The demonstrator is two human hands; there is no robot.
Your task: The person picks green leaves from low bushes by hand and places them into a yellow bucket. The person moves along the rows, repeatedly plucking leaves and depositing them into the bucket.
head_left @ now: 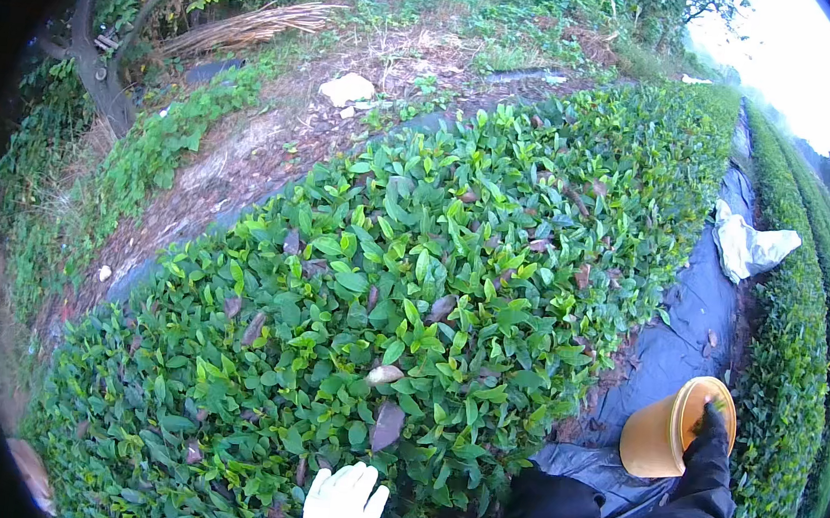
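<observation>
My left hand (pixel 344 507), in a white glove, is at the lower edge over the near side of a leafy green hedge (pixel 373 285). Its fingers are stretched out and slightly apart, with nothing in them. Just beyond the fingertips lies a brown dry leaf (pixel 387 426) on the foliage, and a paler one (pixel 385 375) lies farther up. On the right, my dark-sleeved arm reaches to a yellow-orange bucket (pixel 654 440) tilted toward the right. My right hand (pixel 714 419) looks dark and is at the bucket's mouth, partly inside; its fingers cannot be made out.
Black ground sheeting (pixel 680 327) covers the path between the hedge and another hedge row (pixel 783 360). Farther along it lies a white sack (pixel 750 244). Beyond the hedge on the left are a pale rock (pixel 347 89), a pile of dry stalks (pixel 253 28) and a tree trunk (pixel 96 73).
</observation>
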